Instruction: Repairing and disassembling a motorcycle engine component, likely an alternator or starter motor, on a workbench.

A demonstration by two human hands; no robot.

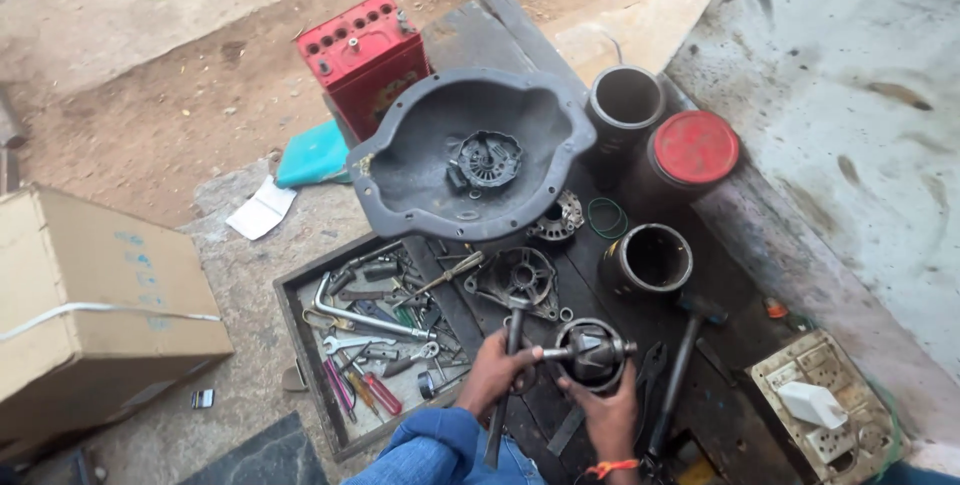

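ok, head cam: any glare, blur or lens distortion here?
Head view: soft, even daylight, no hard shadows or glare; wide-angle bend at the edges; slight softness overall, yet the left hand, right hand and rotor read clearly.

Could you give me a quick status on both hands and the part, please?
Left hand grips hammer handle. Right hand steadies rotor on bench. Housing close behind; tool tray alongside.

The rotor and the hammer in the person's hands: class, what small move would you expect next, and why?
Probably a light tap. The left hand holds a hammer upright with its head beside the shaft of the rotor, and the right hand cups the rotor from below over the dark bench. Tool and part already meet.
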